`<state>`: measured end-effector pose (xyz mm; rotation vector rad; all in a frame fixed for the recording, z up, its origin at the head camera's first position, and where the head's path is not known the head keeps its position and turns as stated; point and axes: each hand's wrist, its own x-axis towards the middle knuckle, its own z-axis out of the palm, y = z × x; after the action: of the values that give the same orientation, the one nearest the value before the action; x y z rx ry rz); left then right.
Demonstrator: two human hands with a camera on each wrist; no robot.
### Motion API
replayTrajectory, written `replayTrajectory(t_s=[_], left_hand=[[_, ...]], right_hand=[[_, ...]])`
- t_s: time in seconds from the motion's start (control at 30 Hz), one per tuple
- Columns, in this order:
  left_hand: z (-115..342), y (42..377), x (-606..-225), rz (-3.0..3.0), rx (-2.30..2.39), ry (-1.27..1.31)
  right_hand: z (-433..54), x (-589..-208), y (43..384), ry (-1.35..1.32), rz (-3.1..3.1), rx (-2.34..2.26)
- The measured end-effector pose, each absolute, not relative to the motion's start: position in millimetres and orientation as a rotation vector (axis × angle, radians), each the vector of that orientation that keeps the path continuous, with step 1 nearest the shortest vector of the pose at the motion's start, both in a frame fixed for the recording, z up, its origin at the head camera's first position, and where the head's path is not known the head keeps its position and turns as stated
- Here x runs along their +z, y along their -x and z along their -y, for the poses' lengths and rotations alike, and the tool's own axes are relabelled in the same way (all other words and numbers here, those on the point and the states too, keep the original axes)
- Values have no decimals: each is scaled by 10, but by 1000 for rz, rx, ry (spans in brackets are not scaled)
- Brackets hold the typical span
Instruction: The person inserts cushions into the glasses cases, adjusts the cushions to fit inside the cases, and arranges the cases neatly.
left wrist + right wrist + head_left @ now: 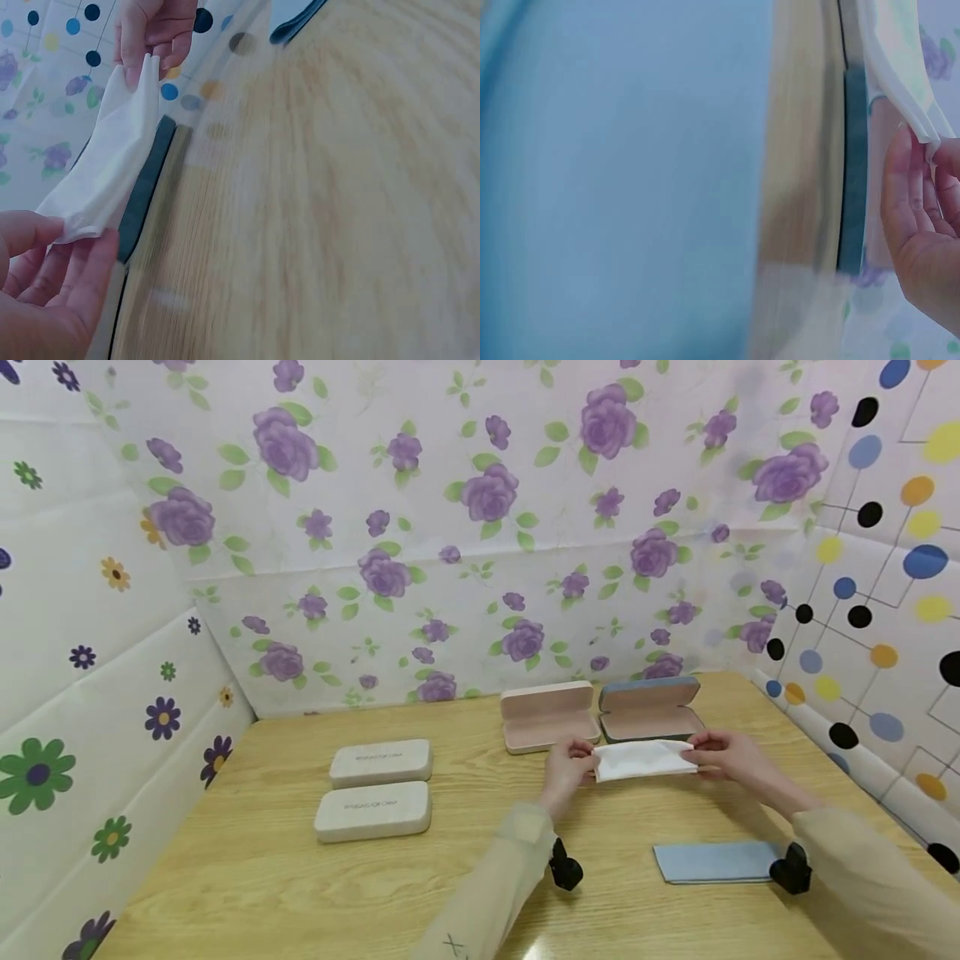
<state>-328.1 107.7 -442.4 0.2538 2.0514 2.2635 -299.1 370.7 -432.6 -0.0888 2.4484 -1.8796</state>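
Note:
A folded white cloth (645,760) is stretched level between both hands, just in front of two opened glasses cases. Its left end is pinched between thumb and fingers of my left hand (567,770); my right hand (731,760) pinches the right end. The left wrist view shows the white cloth (112,150) in soft lengthwise folds. Behind the hands stand a white glasses case (551,717) and a blue glasses case (651,708), both with lids up and pink lining showing. In the right wrist view the blue case's edge (853,172) lies below the cloth.
A folded blue cloth (716,862) lies on the wooden table (480,893) near the right forearm. Two closed white glasses cases, a rear one (381,762) and a front one (373,812), sit at the left. Flower-patterned sheets (390,527) hang behind the table.

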Motion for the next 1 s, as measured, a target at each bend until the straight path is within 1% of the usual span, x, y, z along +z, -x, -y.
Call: replayTrajectory(t_s=[0.23, 0.4, 0.63, 0.77, 0.87, 1.0], left_hand=[[-818, 3353, -4389, -1939, 2414, -167], [-666, 3382, -4394, -2010, 2497, -81], [-435, 3520, -4410, -2137, 2459, -138], [-337, 3616, -4402, -2150, 2419, -190], [-276, 3684, -4401, -2243, 2331, -207], [-202, 3755, -4411, -2339, 2236, -169]], right_hand=[[-3369, -4279, 3118, 145, -2351, -1976], [-3110, -4236, 3233, 148, -2324, -2011], [-2858, -4244, 3429, 165, -2216, -2106], [-2788, -4302, 3579, 192, -2203, -2116], [-2758, -4342, 3693, 162, -2208, -2117], [-2676, -4332, 3769, 122, -2156, -2182]])
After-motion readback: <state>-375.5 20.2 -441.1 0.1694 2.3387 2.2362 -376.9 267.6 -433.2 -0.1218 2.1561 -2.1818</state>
